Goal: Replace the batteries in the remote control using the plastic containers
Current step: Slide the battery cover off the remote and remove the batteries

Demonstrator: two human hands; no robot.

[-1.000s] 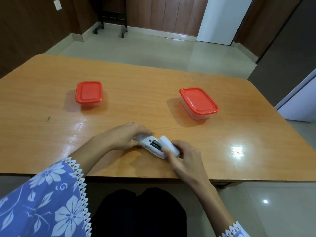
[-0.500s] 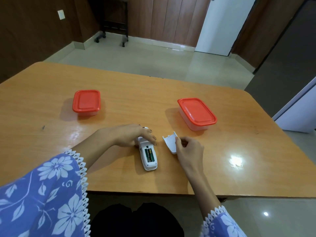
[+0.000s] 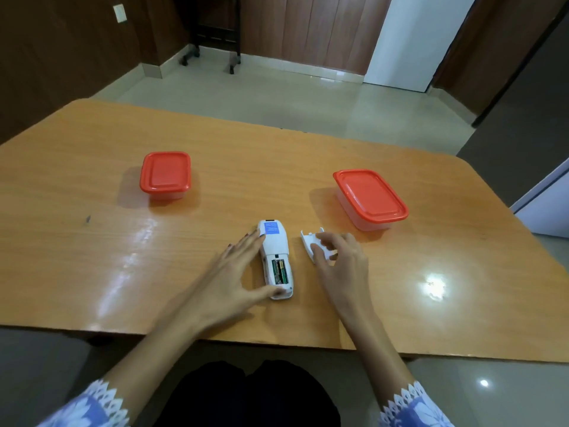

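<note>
The white remote control [image 3: 275, 245] lies face down near the table's front edge, its battery bay open with two batteries [image 3: 278, 270] inside. My left hand [image 3: 228, 278] is spread beside it, a fingertip touching its upper left side and the thumb touching its near end. To the right, the white battery cover [image 3: 309, 240] lies on the table with the curled fingers of my right hand [image 3: 345, 263] pinching its near part. Two clear plastic containers with red lids stand farther back, a small one [image 3: 165, 172] on the left and a larger one [image 3: 371, 194] on the right, both closed.
The wooden table [image 3: 92, 257] has a rounded front edge close to my lap. Behind the table is a tiled floor, with a wheeled stand [image 3: 212, 41] by the far wall.
The remote has been turned lengthwise and shifted slightly away from me. My left hand slid down its left side and spread flat. My right hand has lowered the cover onto the table.
</note>
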